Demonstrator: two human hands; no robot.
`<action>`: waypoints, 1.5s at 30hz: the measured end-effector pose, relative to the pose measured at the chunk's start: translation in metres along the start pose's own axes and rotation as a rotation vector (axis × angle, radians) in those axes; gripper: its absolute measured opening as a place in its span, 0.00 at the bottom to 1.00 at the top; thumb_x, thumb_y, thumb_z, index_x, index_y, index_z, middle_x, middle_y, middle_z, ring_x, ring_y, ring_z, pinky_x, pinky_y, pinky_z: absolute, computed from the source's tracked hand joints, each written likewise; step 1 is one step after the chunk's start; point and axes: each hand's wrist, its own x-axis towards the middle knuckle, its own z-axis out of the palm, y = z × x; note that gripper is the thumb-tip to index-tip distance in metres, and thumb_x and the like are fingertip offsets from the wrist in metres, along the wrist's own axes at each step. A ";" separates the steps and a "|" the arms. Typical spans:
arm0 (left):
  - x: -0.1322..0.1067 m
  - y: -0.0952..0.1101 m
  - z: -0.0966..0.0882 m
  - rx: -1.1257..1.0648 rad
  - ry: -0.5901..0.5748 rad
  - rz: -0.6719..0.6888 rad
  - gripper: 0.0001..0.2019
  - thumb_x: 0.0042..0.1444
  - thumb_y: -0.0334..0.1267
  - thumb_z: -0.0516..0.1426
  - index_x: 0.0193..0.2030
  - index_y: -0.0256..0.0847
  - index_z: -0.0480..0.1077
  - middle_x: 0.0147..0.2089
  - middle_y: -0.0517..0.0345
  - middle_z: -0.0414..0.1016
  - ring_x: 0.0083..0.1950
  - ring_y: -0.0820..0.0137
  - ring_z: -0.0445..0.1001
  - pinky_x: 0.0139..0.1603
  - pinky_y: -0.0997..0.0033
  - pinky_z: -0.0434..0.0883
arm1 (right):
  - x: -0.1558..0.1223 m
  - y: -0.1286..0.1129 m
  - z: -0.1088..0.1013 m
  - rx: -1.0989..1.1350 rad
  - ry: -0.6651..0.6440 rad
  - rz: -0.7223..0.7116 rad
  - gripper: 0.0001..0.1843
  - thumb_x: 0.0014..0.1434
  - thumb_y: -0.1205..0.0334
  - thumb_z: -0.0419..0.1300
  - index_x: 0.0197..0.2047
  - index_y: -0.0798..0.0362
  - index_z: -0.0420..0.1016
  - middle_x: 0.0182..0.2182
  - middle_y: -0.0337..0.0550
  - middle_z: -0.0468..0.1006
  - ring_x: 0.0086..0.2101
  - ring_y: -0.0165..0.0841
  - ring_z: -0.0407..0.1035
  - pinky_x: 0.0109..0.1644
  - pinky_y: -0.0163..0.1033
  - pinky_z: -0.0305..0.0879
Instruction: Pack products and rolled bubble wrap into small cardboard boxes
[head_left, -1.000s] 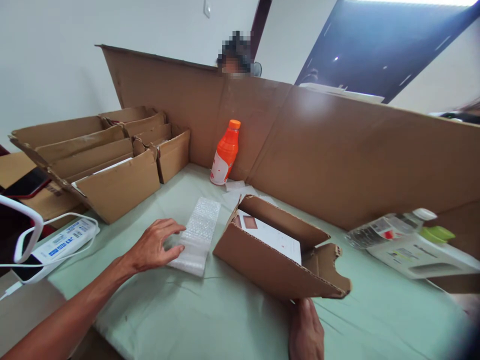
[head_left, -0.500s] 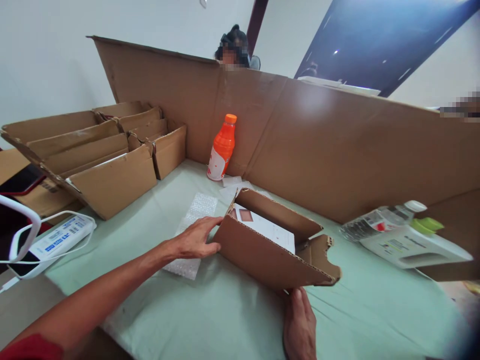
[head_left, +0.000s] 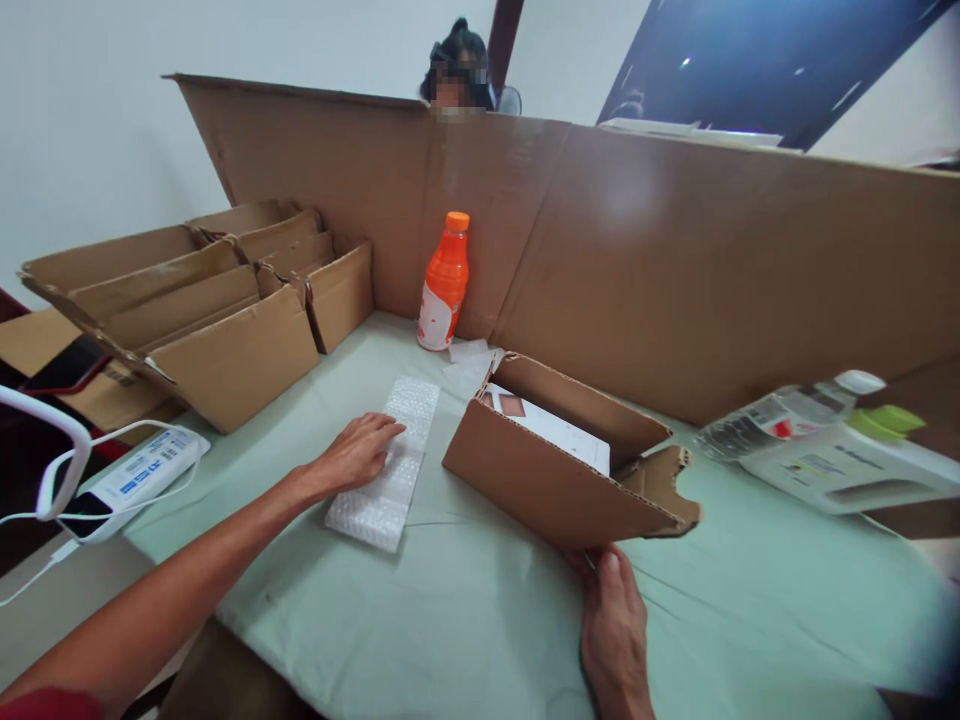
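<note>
I have free cloth [head_left: 457,620] before small box [head_left: 551,480]; right hand [head_left: 616,615] blocks its near right corner, cardboard wall [head_left: 712,280] behind, jug [head_left: 851,472] rightward.

And there's the pale green, cloth-covered worktop [head_left: 480,620]: clear bubble-wrap strip [head_left: 405,465] flat at centre, open brown cardboard box [head_left: 540,490] just right of it, orange plastic bottle [head_left: 448,275] standing upper centre, green-capped white plastic jug [head_left: 817,475] tipped over far right!

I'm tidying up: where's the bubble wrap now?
In the head view, the bubble wrap lies left of centre on the green cloth, under the left hand, left of the cardboard box by the right hand.
</note>
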 end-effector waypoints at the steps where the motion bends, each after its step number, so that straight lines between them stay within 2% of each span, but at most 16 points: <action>1: 0.000 -0.004 0.002 0.024 -0.006 -0.007 0.26 0.51 0.25 0.53 0.59 0.37 0.71 0.58 0.41 0.74 0.62 0.52 0.69 0.64 0.47 0.65 | 0.001 0.001 0.000 0.000 0.006 -0.002 0.32 0.57 0.35 0.61 0.49 0.54 0.75 0.44 0.45 0.78 0.44 0.40 0.71 0.53 0.48 0.67; 4: 0.004 -0.011 0.005 0.061 -0.016 -0.022 0.20 0.49 0.26 0.54 0.49 0.37 0.76 0.45 0.44 0.79 0.52 0.52 0.75 0.57 0.50 0.69 | 0.002 0.001 -0.001 -0.018 0.008 0.005 0.33 0.55 0.33 0.61 0.49 0.54 0.75 0.42 0.45 0.79 0.40 0.39 0.71 0.51 0.48 0.67; 7: 0.004 -0.010 -0.005 0.042 -0.007 -0.028 0.10 0.48 0.29 0.54 0.34 0.39 0.76 0.35 0.50 0.78 0.43 0.57 0.77 0.49 0.58 0.71 | 0.002 0.001 -0.002 -0.047 -0.003 -0.004 0.34 0.56 0.32 0.60 0.50 0.55 0.75 0.43 0.46 0.79 0.40 0.40 0.71 0.51 0.48 0.67; 10: 0.000 -0.007 -0.033 -0.020 0.037 -0.042 0.08 0.50 0.35 0.53 0.31 0.41 0.74 0.35 0.56 0.78 0.38 0.65 0.76 0.41 0.68 0.71 | 0.002 0.001 -0.003 -0.060 -0.015 -0.018 0.34 0.57 0.33 0.59 0.51 0.54 0.75 0.46 0.46 0.78 0.41 0.40 0.71 0.50 0.47 0.66; 13: 0.004 -0.003 -0.071 -0.058 0.152 -0.102 0.09 0.52 0.39 0.52 0.31 0.41 0.73 0.30 0.61 0.75 0.32 0.69 0.72 0.33 0.72 0.67 | 0.003 0.001 -0.004 -0.071 -0.023 -0.015 0.33 0.56 0.33 0.59 0.49 0.54 0.75 0.43 0.45 0.78 0.40 0.39 0.70 0.50 0.47 0.66; 16: 0.021 0.002 -0.102 -0.078 0.305 -0.158 0.10 0.52 0.41 0.53 0.31 0.40 0.72 0.27 0.62 0.73 0.30 0.70 0.69 0.31 0.72 0.64 | 0.003 0.000 -0.004 -0.078 -0.026 -0.009 0.33 0.57 0.33 0.59 0.49 0.55 0.75 0.41 0.45 0.78 0.40 0.40 0.70 0.49 0.47 0.66; 18: 0.040 0.009 -0.112 -0.098 0.391 -0.166 0.09 0.52 0.40 0.53 0.32 0.40 0.72 0.28 0.61 0.73 0.31 0.70 0.69 0.33 0.72 0.64 | 0.002 -0.001 -0.005 -0.073 -0.030 0.002 0.33 0.56 0.33 0.59 0.49 0.54 0.75 0.43 0.45 0.78 0.41 0.41 0.70 0.50 0.47 0.67; 23: 0.107 0.037 -0.102 -0.169 0.473 -0.121 0.08 0.52 0.36 0.53 0.34 0.38 0.73 0.29 0.60 0.74 0.31 0.70 0.70 0.34 0.72 0.66 | 0.002 -0.003 -0.007 -0.084 -0.008 0.042 0.35 0.53 0.30 0.60 0.49 0.53 0.76 0.45 0.46 0.78 0.42 0.42 0.71 0.51 0.48 0.67; 28: 0.196 0.066 -0.081 -0.205 0.533 -0.133 0.08 0.57 0.34 0.53 0.37 0.36 0.73 0.35 0.55 0.76 0.38 0.68 0.73 0.42 0.69 0.68 | 0.004 0.004 -0.013 -0.131 0.012 0.065 0.36 0.53 0.29 0.60 0.49 0.53 0.77 0.47 0.47 0.79 0.44 0.45 0.73 0.52 0.48 0.67; 31: 0.238 0.070 -0.068 -0.243 0.509 -0.191 0.11 0.60 0.33 0.51 0.44 0.33 0.73 0.42 0.48 0.78 0.45 0.64 0.76 0.48 0.65 0.70 | 0.006 0.012 -0.018 -0.124 0.001 0.047 0.34 0.56 0.32 0.59 0.50 0.53 0.77 0.46 0.47 0.80 0.42 0.44 0.73 0.49 0.47 0.69; 33: 0.246 0.067 -0.058 -0.273 0.448 -0.220 0.16 0.59 0.36 0.54 0.52 0.29 0.70 0.48 0.42 0.78 0.49 0.60 0.76 0.50 0.62 0.71 | 0.007 0.016 -0.020 -0.115 -0.013 0.031 0.32 0.58 0.34 0.58 0.50 0.53 0.77 0.45 0.47 0.81 0.40 0.44 0.74 0.46 0.46 0.70; 35: 0.233 0.060 -0.050 -0.295 0.385 -0.226 0.26 0.57 0.40 0.58 0.60 0.27 0.65 0.55 0.35 0.75 0.54 0.56 0.75 0.53 0.60 0.71 | 0.007 0.018 -0.021 -0.105 -0.020 0.022 0.31 0.59 0.34 0.59 0.51 0.52 0.78 0.44 0.46 0.81 0.40 0.43 0.74 0.46 0.46 0.70; 36: 0.218 0.056 -0.047 -0.302 0.354 -0.221 0.30 0.57 0.41 0.59 0.63 0.27 0.62 0.58 0.34 0.74 0.57 0.55 0.75 0.54 0.58 0.71 | 0.006 0.018 -0.021 -0.100 -0.021 0.018 0.31 0.59 0.34 0.59 0.51 0.53 0.78 0.44 0.46 0.81 0.41 0.43 0.73 0.46 0.45 0.70; 38: 0.173 0.047 -0.044 -0.314 0.280 -0.194 0.29 0.57 0.41 0.58 0.64 0.31 0.63 0.60 0.37 0.74 0.59 0.55 0.75 0.56 0.57 0.71 | 0.006 0.018 -0.019 -0.089 -0.013 0.009 0.31 0.58 0.35 0.60 0.51 0.53 0.78 0.44 0.46 0.81 0.41 0.43 0.73 0.47 0.45 0.69; 42: 0.040 0.024 -0.047 -0.314 0.097 -0.141 0.21 0.53 0.42 0.60 0.54 0.41 0.73 0.59 0.47 0.77 0.62 0.55 0.73 0.64 0.54 0.68 | 0.004 0.011 -0.012 -0.070 0.001 0.002 0.31 0.58 0.35 0.60 0.50 0.53 0.77 0.45 0.46 0.80 0.41 0.41 0.72 0.48 0.46 0.68; 45: -0.061 0.010 -0.043 -0.245 -0.116 -0.036 0.25 0.57 0.48 0.60 0.62 0.46 0.69 0.66 0.50 0.71 0.68 0.56 0.67 0.68 0.52 0.64 | 0.002 0.005 -0.007 -0.066 0.007 -0.005 0.30 0.58 0.36 0.60 0.49 0.54 0.76 0.42 0.44 0.78 0.38 0.38 0.70 0.49 0.46 0.66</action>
